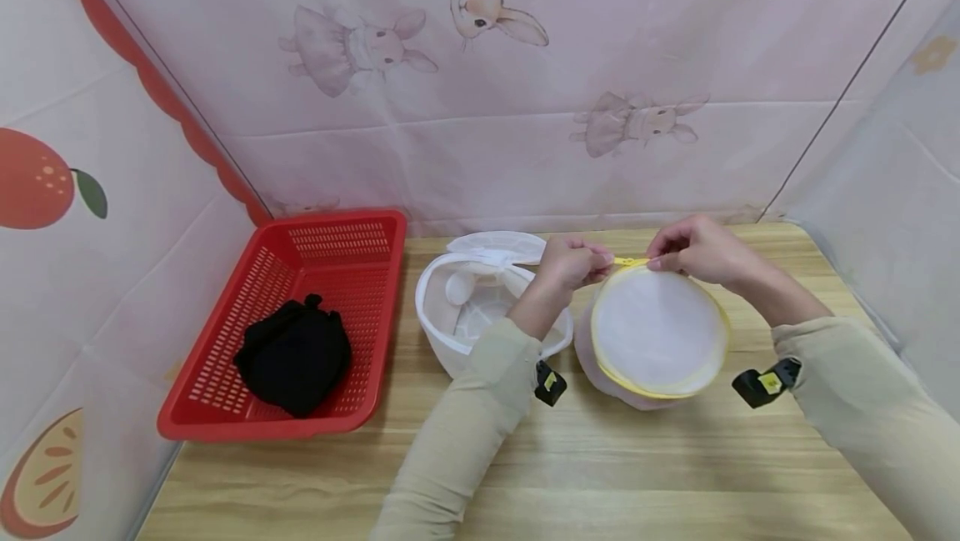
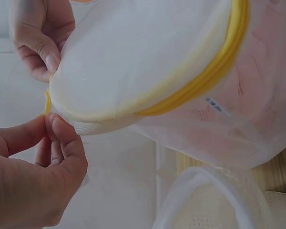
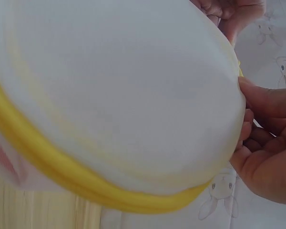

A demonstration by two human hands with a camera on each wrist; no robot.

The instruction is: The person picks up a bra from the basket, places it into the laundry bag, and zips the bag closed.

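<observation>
A round white mesh laundry bag (image 1: 660,333) with a yellow zipper (image 2: 200,90) round its top stands on the table, tilted, with something pink showing through its side. My left hand (image 1: 566,264) pinches the yellow zipper pull (image 2: 48,101) at the bag's far edge. Close beside it, my right hand (image 1: 701,249) pinches the bag's rim between thumb and fingers, plainest in the right wrist view. Beneath my left forearm, a second white mesh laundry bag (image 1: 438,320) stands with its top lifted; the forearm covers part of it.
A red plastic basket (image 1: 386,316) sits on the left of the wooden table (image 1: 622,474), with a black cloth bundle (image 1: 296,358) inside. Behind the table hangs a pale curtain (image 1: 480,157) printed with rabbits.
</observation>
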